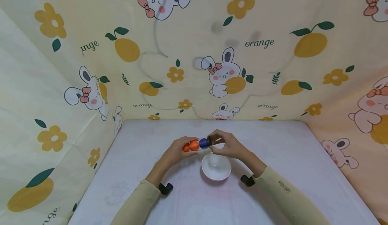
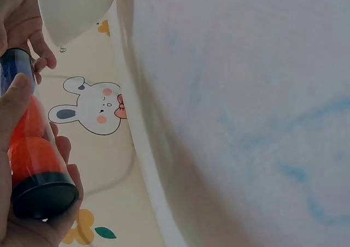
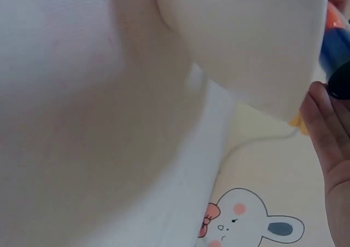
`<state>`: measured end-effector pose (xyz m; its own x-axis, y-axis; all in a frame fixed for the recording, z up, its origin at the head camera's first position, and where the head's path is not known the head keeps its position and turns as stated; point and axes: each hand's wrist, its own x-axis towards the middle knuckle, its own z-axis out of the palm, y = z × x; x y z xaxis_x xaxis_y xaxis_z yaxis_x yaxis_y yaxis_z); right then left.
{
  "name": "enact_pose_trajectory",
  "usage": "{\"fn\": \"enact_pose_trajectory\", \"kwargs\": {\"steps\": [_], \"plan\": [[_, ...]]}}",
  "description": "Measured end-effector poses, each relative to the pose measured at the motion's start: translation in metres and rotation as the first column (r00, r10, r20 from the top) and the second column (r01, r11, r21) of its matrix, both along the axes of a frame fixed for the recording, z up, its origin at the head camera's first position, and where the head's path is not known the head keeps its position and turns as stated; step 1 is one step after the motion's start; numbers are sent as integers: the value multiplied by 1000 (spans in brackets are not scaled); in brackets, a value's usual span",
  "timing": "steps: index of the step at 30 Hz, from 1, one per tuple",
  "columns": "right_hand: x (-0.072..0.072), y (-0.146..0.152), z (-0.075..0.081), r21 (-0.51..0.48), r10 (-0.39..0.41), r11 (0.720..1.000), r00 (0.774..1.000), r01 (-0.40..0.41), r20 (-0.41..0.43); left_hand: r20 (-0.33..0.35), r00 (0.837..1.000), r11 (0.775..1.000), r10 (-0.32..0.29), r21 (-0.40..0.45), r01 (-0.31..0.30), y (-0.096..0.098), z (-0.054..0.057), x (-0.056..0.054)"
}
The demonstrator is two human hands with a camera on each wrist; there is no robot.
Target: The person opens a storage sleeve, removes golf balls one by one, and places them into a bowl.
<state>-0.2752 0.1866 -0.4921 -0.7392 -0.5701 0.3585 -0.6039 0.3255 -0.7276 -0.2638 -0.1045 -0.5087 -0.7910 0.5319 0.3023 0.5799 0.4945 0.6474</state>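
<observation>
A clear tube (image 1: 194, 146) with orange and blue balls inside is held lengthwise over the table, just behind a white bowl (image 1: 216, 167). My left hand (image 1: 178, 150) grips its orange end, thumb along the side; in the left wrist view a black cap (image 2: 46, 195) closes that end. At the blue end my right hand (image 1: 229, 145) pinches the other black cap (image 1: 209, 141) between thumb and fingers. The right wrist view shows those fingers (image 3: 328, 124) against the cap, the thumb out of sight. The bowl's inside looks bare.
The white-covered table (image 1: 266, 204) runs back to a patterned cloth wall (image 1: 188, 33) with rabbits and oranges. Similar cloth hangs on the left and right. A black wrist camera (image 1: 165, 189) sits under the left wrist, another black camera (image 1: 247, 180) under the right.
</observation>
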Motion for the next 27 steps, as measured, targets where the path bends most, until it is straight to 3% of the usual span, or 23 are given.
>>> {"fn": "enact_pose_trajectory", "kwargs": {"steps": [9,18,27], "plan": [[-1,2,1,-17,-1,1000,999,2,38,62,998,1000,-19,-16,20,0,0,1],[-3,4,0,-14,21,1000,996,-20,83,75,996,999,-41,-32,43,-1,-1,0],[0,6,4,-9,17,1000,990,-16,137,86,996,999,-7,-32,10,-1,3,0]]}}
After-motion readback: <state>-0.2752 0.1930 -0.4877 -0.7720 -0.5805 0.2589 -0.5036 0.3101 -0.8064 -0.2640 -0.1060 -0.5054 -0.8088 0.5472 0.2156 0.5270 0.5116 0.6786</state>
